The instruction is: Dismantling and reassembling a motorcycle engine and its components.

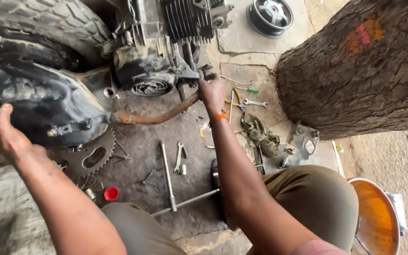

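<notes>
The right hand's fingers [207, 81] are curled tight around the upper end of a rusty exhaust pipe [157, 117], just where it meets the finned engine [185, 21]; the right hand [212, 92] wears an orange band at the wrist. The left hand [6, 134] lies open and flat, its fingers spread against the dark, grimy muffler body [38, 106] at the pipe's other end, bracing rather than gripping. The pipe runs in a shallow curve between the two hands, low over the concrete floor [185, 137]. To handle this joint well, it seems wise to keep the muffler steady with the flat palm while the right hand works the pipe end squarely at the engine port, without twisting it sideways. A toothed sprocket [90, 158] lies just under the muffler, a red cap [111, 193] near the left knee, and a long T-handle socket wrench [168, 177] and a spanner [179, 158] lie between the knees. Further right lie a green rag [260, 134] and more spanners [255, 102], beside a thick tree trunk [355, 71].
</notes>
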